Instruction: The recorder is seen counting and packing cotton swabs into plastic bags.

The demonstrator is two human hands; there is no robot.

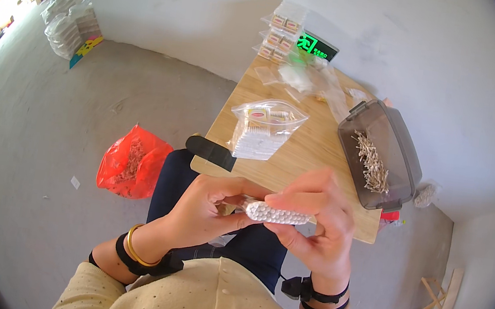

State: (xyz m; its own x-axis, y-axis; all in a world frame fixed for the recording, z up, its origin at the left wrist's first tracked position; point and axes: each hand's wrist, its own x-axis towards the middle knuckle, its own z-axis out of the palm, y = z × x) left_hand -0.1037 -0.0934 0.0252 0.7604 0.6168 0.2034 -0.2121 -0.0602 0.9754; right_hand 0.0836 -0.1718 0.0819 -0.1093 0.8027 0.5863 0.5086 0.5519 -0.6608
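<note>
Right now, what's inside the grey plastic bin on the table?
Loose thin sticks, apparently cotton swabs, lie heaped inside the bin. The bin's bottom beneath them and anything buried in the heap are covered from view.

Matt cotton tips (280, 215), wooden table (318, 146)

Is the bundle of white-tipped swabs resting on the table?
No, the swab bundle is held up between the left hand and the right hand.

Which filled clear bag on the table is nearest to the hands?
The single bag just beyond the left hand; the other bags are stacked farther back.
</note>
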